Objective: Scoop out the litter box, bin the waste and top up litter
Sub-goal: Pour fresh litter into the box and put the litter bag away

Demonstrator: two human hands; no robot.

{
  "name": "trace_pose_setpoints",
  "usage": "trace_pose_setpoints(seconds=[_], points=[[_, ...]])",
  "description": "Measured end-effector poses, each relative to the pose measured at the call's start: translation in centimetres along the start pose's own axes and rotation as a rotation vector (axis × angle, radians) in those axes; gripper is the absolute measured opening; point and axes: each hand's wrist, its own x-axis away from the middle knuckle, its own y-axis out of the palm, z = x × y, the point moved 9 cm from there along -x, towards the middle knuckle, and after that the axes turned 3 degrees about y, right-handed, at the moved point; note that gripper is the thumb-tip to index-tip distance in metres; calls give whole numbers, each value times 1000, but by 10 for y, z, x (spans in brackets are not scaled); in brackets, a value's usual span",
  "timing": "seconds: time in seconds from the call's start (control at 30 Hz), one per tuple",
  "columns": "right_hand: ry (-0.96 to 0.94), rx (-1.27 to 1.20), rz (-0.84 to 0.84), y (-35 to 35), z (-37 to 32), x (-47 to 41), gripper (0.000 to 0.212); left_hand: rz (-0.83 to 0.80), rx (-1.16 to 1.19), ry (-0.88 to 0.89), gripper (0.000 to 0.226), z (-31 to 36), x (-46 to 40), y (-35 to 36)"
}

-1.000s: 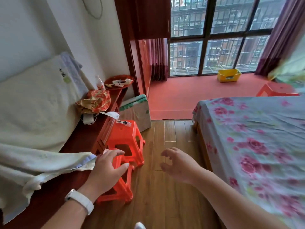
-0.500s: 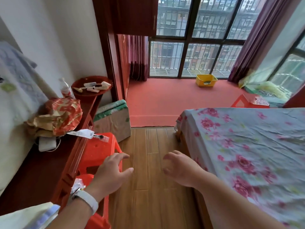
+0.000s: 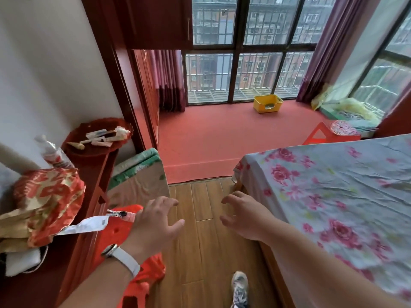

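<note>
Walking up the wooden floor point(image 3: 200, 247) between the red sideboard point(image 3: 73, 274) and the floral bed point(image 3: 333, 196), the person carries both hands out in front with nothing in them. The left hand point(image 3: 155, 223) floats over the orange stool point(image 3: 124, 227), fingers loosely spread and gently curled, grasping nothing; the right hand point(image 3: 242, 216) hangs level with it, just off the bed's corner, equally slack and bare.

Taking the yellow tub point(image 3: 268, 103) as the landmark and, by my judgement, the likely litter box: it sits on the raised red carpet point(image 3: 211, 138) right against the window point(image 3: 244, 70), far ahead of both hands and a little to their right. Its long axis runs roughly along the window line, so its long side faces the approach. The right hand lies nearer to it, though both remain well apart from it. What is inside cannot be made out clearly. No scoop, bin or litter bag can be identified with confidence, so the task seems barely begun.
</note>
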Motion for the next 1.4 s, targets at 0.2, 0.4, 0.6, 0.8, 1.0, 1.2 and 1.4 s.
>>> trace_pose_setpoints(seconds=[0.2, 0.4, 0.6, 0.8, 1.0, 1.2, 1.4], points=[[-44, 22, -22, -16, 36, -95, 54, -41, -36, -28, 55, 3, -96, 12], [-92, 21, 13, -92, 78, -201, 52, -21, -103, -11, 53, 46, -224, -13], [-133, -27, 160, -192, 114, -284, 47, 160, -102, 16, 65, 86, -341, -59], [-141, -56, 219, -238, 137, -340, 46, 160, -86, 31, 61, 90, -413, -62], [-64, -51, 142, -214, 162, -410, 45, 11, -105, 45, 60, 68, -484, -13], [-23, 97, 69, -201, 175, -506, 49, -101, -168, 136, 57, 37, -585, 34], [47, 168, -18, -216, 165, -614, 49, -174, -96, 181, 52, -6, -704, 29]])
